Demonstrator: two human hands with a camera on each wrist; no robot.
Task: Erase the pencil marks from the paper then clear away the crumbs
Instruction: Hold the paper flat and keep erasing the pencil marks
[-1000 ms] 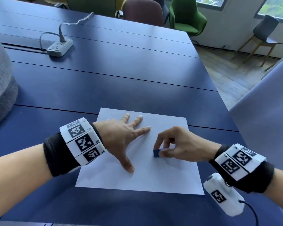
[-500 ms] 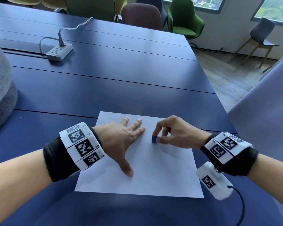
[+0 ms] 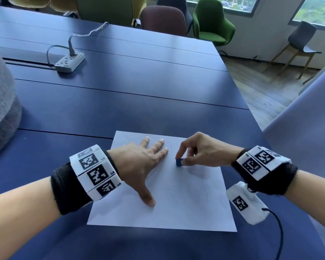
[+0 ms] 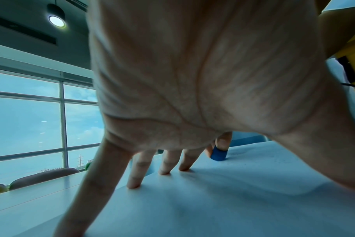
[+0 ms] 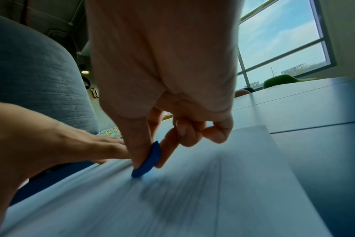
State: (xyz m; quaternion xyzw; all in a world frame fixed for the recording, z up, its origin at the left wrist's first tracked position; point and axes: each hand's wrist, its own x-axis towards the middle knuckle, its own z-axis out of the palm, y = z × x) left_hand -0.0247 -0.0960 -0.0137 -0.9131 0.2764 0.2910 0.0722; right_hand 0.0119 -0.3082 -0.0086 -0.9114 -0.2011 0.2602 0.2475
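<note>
A white sheet of paper (image 3: 176, 209) lies on the dark blue table (image 3: 120, 102), near its front edge. My left hand (image 3: 139, 164) lies flat on the sheet's left half with fingers spread, pressing it down. My right hand (image 3: 197, 152) pinches a small blue eraser (image 3: 179, 162) between thumb and forefinger, its lower edge on the paper just right of the left fingertips. The eraser (image 5: 147, 160) shows in the right wrist view with blurred paper (image 5: 192, 200) under it, and the eraser (image 4: 218, 154) shows past my left fingers (image 4: 166, 165). Faint pencil traces remain right of the eraser.
A grey power strip (image 3: 69, 61) with its cable sits at the table's far left. A grey upholstered shape (image 3: 0, 109) stands at the left edge. Chairs (image 3: 212, 23) line the far end. A pale sheet-like surface (image 3: 308, 147) rises at the right, beyond the table's edge.
My right hand has moved the eraser up the sheet, away from me, over the last second. The left hand stays planted on the paper.
</note>
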